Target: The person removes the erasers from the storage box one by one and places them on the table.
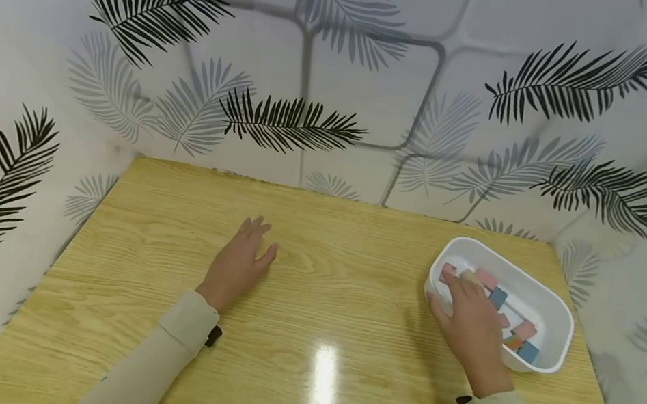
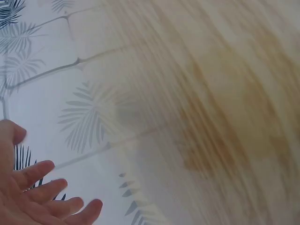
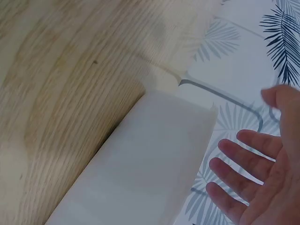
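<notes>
In the head view my right hand [image 1: 471, 319] is over the left part of a white plastic tub [image 1: 556, 311], its fingertips close to a pink block [image 1: 448, 272]. The right wrist view shows the fingers of that hand [image 3: 262, 173] spread and slightly bent, with nothing between them, beside the tub's outer wall [image 3: 154, 154]. Inside the tub lie several small blocks, among them a blue block [image 1: 498, 298] and another pink block [image 1: 486, 278]. My left hand [image 1: 239, 262] is over the left half of the table, fingers loosely extended, holding nothing.
The wood-grain table [image 1: 312, 283] carries the tub near its right edge. Behind it and at both sides stands a pale wall covering [image 1: 365, 83] with leaf prints. A bright light reflection [image 1: 324, 395] lies on the table's front part.
</notes>
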The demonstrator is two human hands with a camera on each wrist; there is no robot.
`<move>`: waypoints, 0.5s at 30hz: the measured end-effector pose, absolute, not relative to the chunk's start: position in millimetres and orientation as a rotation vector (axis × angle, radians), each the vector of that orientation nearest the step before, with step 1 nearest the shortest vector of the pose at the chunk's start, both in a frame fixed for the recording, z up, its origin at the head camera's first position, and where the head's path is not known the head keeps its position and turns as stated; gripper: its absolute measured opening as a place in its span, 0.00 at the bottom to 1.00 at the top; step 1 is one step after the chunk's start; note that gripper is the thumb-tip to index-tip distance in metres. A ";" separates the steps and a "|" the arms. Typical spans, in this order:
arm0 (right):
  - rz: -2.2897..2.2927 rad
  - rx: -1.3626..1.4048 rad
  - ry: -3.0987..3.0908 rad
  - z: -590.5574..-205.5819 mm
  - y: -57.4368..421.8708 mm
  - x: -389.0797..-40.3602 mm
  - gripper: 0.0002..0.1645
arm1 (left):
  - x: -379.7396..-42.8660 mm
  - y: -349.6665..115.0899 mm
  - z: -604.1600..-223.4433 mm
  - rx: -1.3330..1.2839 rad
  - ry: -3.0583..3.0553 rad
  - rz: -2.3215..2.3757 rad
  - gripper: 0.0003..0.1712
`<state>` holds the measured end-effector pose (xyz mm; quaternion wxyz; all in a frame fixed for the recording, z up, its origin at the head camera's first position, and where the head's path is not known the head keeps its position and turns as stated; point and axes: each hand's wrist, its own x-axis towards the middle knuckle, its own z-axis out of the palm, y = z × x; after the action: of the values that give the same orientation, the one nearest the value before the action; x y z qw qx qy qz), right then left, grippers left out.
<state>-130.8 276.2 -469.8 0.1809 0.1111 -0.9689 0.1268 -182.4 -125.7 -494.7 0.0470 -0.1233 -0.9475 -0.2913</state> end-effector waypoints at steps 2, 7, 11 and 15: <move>0.398 0.284 -2.673 -469.3 281.2 -127.8 0.22 | -182.6 -123.9 -493.0 -0.403 -2.827 -0.965 0.24; 0.444 0.189 -2.520 -467.4 294.0 -122.4 0.13 | -184.1 -118.0 -489.2 -0.476 -2.693 -1.154 0.14; 0.520 0.036 -2.523 -460.9 304.1 -119.5 0.12 | -186.1 -111.2 -486.7 -0.466 -2.650 -1.349 0.12; 0.611 -0.152 -2.596 -451.3 322.2 -115.2 0.14 | -189.4 -99.5 -486.7 -0.465 -2.618 -1.488 0.11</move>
<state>-115.2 322.2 -451.3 0.2332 -0.0552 -0.9451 0.2223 -189.4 -99.5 -486.7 0.0471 -0.1525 -0.8583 -0.4877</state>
